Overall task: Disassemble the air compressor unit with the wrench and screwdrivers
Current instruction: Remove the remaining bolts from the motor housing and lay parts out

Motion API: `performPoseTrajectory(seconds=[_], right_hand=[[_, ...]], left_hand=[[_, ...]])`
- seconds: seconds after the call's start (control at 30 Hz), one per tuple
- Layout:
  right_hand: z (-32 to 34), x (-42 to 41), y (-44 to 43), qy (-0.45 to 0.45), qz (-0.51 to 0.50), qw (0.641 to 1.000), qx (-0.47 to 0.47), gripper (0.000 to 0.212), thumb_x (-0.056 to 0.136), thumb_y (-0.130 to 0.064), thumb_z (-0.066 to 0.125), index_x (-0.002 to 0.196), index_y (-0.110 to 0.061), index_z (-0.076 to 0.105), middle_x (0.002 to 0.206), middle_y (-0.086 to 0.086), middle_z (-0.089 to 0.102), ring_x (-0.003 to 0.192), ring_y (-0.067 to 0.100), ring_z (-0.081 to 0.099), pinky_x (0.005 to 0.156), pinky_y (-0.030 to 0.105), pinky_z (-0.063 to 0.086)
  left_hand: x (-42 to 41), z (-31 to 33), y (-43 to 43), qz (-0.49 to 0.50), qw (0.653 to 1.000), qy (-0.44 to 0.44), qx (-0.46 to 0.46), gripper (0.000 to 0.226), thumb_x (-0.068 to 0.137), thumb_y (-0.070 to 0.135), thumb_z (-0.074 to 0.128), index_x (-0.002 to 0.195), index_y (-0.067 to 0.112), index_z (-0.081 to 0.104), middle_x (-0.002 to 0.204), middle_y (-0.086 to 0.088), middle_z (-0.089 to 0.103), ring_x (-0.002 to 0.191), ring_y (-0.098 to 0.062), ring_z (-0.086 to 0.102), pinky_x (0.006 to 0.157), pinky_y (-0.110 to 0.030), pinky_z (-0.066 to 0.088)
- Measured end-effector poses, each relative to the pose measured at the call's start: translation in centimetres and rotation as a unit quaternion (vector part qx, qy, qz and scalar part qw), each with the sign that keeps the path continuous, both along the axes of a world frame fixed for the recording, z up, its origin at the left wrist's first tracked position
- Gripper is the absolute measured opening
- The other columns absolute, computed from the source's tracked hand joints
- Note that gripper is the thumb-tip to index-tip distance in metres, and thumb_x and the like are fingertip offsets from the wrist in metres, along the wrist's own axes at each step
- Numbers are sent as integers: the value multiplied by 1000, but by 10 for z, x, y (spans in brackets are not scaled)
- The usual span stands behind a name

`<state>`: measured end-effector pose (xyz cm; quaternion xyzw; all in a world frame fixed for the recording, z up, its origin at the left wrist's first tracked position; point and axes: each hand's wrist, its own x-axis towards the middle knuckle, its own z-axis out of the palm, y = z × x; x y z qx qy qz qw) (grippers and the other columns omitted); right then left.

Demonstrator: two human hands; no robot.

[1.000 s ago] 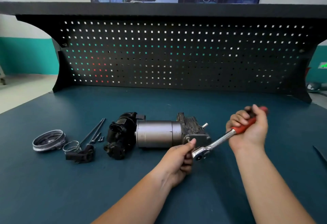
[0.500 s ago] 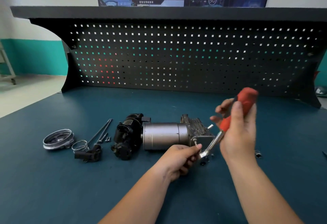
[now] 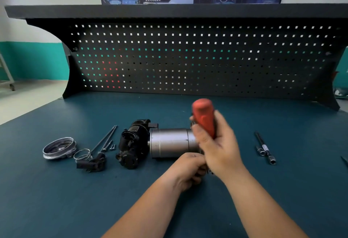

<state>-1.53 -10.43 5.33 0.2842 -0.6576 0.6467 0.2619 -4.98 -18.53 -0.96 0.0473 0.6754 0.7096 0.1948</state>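
**Wrench swinging upright over the compressor**

On the left, a metal cap (image 3: pixel 59 148) is sitting open side up, with loose bolts (image 3: pixel 105 140) beside it. The compressor (image 3: pixel 169 142) is lying lengthwise across the table (image 3: pixel 56 200), black head pointing left. The left hand (image 3: pixel 188 170) is curling at its right end, but what it holds is hidden. The right hand (image 3: pixel 216 147) is gripping the wrench (image 3: pixel 203 115), which has swung from slanting to nearly upright, red handle up.

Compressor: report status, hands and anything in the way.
Right hand grips red wrench handle, upright over compressor's right end. Left hand curled at that end, grasp hidden. Nothing blocking visible.
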Motion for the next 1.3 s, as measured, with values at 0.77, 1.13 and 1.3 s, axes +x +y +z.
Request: performPoseTrajectory(seconds=[0.77,1.13,1.3], right_hand=[[13,-14,27,-112,124,921,-352,13,83,-30,51,84,-20,44,47,-11,39,38,1,31,37,13,25],[19,-17,-12,-84,28,995,-43,12,78,-46,60,79,-35,55,56,-12,44,50,3,37,47,16,31],[19,-19,12,-121,55,955,-266,21,85,-33,49,80,-14,57,47,-10,42,37,2,30,35,15,21]], left_hand=[[0,4,-2,24,986,-119,115,41,90,24,56,52,24,42,45,10,28,37,-4,24,37,-14,17],[-2,6,-7,28,996,-78,27,46,88,8,51,45,22,42,48,7,32,39,-4,24,39,-15,14],[-2,5,-3,18,994,-82,72,50,91,21,58,43,21,44,44,10,30,36,-1,23,37,-13,12]])
